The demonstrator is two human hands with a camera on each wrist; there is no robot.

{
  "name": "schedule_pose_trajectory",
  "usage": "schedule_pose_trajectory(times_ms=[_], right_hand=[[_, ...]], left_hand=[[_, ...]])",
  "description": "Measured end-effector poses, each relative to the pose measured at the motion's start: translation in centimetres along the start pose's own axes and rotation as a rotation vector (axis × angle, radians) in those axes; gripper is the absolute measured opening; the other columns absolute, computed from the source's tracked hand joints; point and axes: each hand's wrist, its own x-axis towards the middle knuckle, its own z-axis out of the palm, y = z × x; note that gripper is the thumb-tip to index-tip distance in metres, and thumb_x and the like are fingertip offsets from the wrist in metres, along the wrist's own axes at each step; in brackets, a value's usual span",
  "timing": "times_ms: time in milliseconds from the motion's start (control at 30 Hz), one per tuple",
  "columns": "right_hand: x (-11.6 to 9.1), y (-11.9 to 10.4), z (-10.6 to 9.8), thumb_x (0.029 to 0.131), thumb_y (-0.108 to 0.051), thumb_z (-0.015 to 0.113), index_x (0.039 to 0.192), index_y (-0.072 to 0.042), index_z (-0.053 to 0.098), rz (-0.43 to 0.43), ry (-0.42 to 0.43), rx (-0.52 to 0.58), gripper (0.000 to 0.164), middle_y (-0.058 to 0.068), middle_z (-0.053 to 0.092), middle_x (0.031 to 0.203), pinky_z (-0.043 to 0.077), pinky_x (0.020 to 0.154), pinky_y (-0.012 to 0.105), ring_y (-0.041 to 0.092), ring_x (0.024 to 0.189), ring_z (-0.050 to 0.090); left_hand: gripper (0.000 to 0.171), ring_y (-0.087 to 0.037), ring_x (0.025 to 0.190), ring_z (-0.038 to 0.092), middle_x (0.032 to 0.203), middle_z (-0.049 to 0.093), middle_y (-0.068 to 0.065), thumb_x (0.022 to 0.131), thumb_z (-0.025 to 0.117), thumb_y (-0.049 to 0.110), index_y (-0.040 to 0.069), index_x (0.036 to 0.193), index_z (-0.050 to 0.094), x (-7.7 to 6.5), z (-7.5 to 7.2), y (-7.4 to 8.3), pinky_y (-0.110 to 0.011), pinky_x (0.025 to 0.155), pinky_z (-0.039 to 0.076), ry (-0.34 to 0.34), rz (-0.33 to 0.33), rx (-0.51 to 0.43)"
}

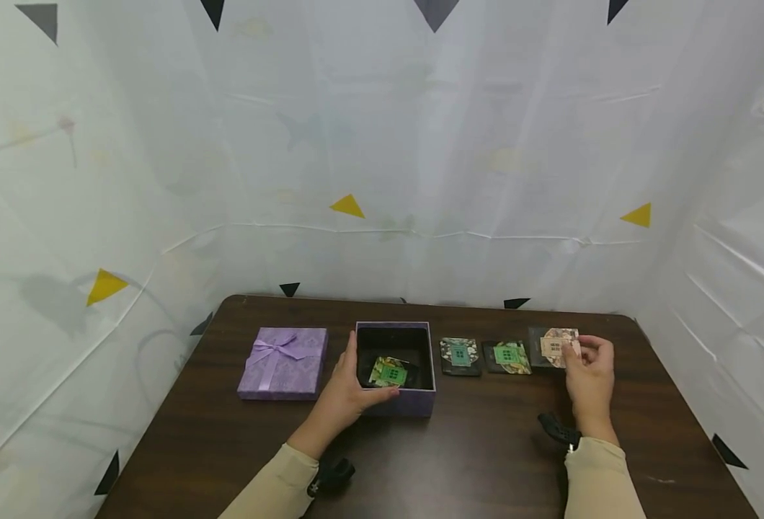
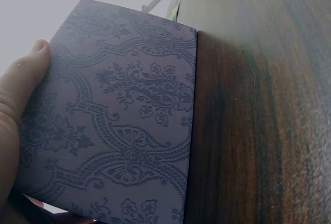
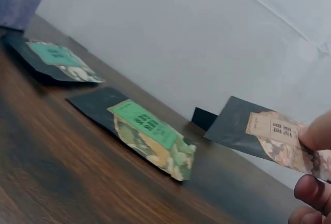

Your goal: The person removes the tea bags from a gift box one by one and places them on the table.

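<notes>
My left hand (image 1: pixel 346 393) holds the near left corner of a purple patterned box (image 1: pixel 398 404), thumb along its front wall and fingers on its left side. Inside the box lies a dark sachet with a green label (image 1: pixel 391 373). At the right, my right hand (image 1: pixel 591 375) pinches a dark sachet with a peach label (image 3: pixel 274 133) between thumb and fingers, lifted off the table in the right wrist view. Beside it on the table lie a sachet with a bright green label (image 1: pixel 508 357) and one with a teal label (image 1: pixel 460 356).
A purple lid with a ribbon bow (image 1: pixel 283 362) lies left of the box. The dark wooden table (image 1: pixel 473 461) has rounded back corners. White curtains (image 1: pixel 421 158) with coloured triangles hang behind and at both sides.
</notes>
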Motion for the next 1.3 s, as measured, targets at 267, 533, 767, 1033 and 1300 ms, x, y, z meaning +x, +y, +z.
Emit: schedule_pose_trajectory(times_ms=[267, 533, 767, 1033, 1300], right_hand=[[0.2, 0.5, -0.8, 0.107, -0.017, 0.069, 0.125, 0.002, 0.066, 0.004, 0.106, -0.151, 0.026, -0.008, 0.056, 0.093, 0.039, 0.067, 0.016, 0.005, 0.082, 0.048], [0.2, 0.8, -1.1, 0.109, -0.023, 0.061, 0.131, 0.000, 0.065, 0.133, 0.030, -0.280, 0.032, 0.020, 0.067, 0.119, 0.033, 0.105, 0.054, 0.033, 0.111, 0.056], [0.6, 0.9, -1.1, 0.106, -0.026, 0.067, 0.141, 0.002, 0.060, 0.155, -0.086, -0.382, 0.046, 0.034, 0.057, 0.146, 0.015, 0.112, 0.074, 0.057, 0.136, 0.042], [0.5, 1.1, -0.7, 0.102, -0.024, 0.075, 0.145, 0.001, 0.062, 0.138, -0.128, -0.478, 0.051, 0.040, 0.046, 0.150, 0.018, 0.112, 0.075, 0.062, 0.140, 0.035], [0.3, 1.4, -0.5, 0.102, -0.021, 0.074, 0.140, 0.002, 0.066, 0.098, -0.122, -0.503, 0.044, 0.040, 0.038, 0.150, 0.017, 0.113, 0.074, 0.057, 0.139, 0.029]], left_hand=[[0.147, -0.051, 0.167, 0.019, 0.182, 0.015, -0.022, 0.072, 0.096, 0.068, 0.037, 0.176, -0.004, 0.1, 0.0, -0.1, -0.081, 0.123, 0.026, -0.002, -0.010, -0.011], [0.147, -0.050, 0.168, 0.018, 0.183, 0.015, -0.021, 0.073, 0.095, 0.068, 0.033, 0.177, -0.002, 0.0, 0.1, -0.2, -0.081, 0.123, 0.026, -0.004, -0.008, -0.011], [0.146, -0.047, 0.169, 0.015, 0.184, 0.014, -0.017, 0.074, 0.094, 0.069, 0.034, 0.177, -0.004, 0.1, 0.1, -0.1, -0.078, 0.126, 0.025, 0.004, 0.027, -0.003], [0.147, -0.048, 0.169, 0.015, 0.183, 0.014, -0.018, 0.074, 0.095, 0.067, 0.034, 0.176, -0.005, 0.0, -0.2, -0.1, -0.079, 0.125, 0.025, 0.001, 0.022, 0.003], [0.146, -0.048, 0.168, 0.016, 0.184, 0.013, -0.018, 0.074, 0.095, 0.066, 0.035, 0.177, -0.004, -0.1, -0.1, 0.2, -0.078, 0.126, 0.025, 0.002, 0.030, -0.006]])
